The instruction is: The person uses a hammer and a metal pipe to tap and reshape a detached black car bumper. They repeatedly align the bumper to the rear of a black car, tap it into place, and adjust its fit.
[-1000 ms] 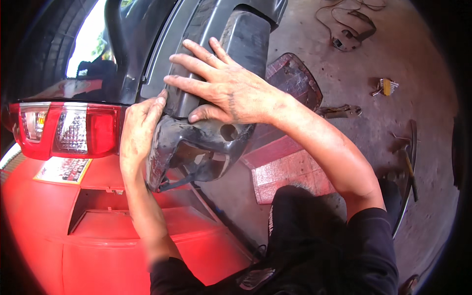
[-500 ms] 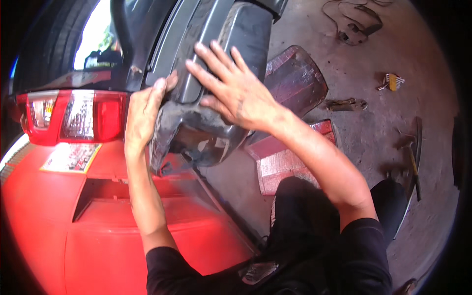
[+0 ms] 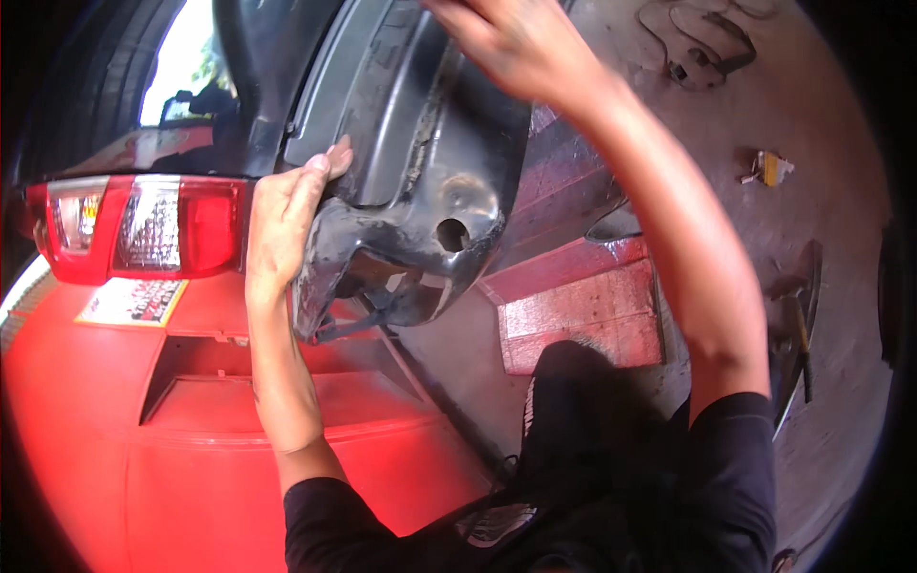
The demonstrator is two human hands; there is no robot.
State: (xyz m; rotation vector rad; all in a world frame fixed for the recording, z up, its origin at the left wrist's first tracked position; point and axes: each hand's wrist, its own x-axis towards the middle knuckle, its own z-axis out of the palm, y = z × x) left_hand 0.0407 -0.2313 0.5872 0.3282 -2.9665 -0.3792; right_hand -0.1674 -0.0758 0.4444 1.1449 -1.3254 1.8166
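A black car bumper (image 3: 449, 124), scuffed, with a round hole near its lower end, slants up from the middle to the top edge. My left hand (image 3: 284, 215) wraps its fingers over the bumper's left edge, close to the tail light (image 3: 153, 227). Over the bumper's upper part reaches my right hand (image 3: 521, 48), smeared by motion. Its fingertips run out of the picture, so what they touch cannot be made out.
Red bodywork (image 3: 315, 477) fills the lower left, with a printed sheet (image 3: 129, 301) on it. A flattened carton (image 3: 583, 315) lies on the floor right of the bumper. Farther right are a hammer (image 3: 804, 349), a small yellow item (image 3: 769, 168) and a dark strap (image 3: 735, 59).
My right hand has moved up and away from the bumper's lower end, uncovering the round hole. The bumper appears turned, showing more of its face. My left hand keeps its place.
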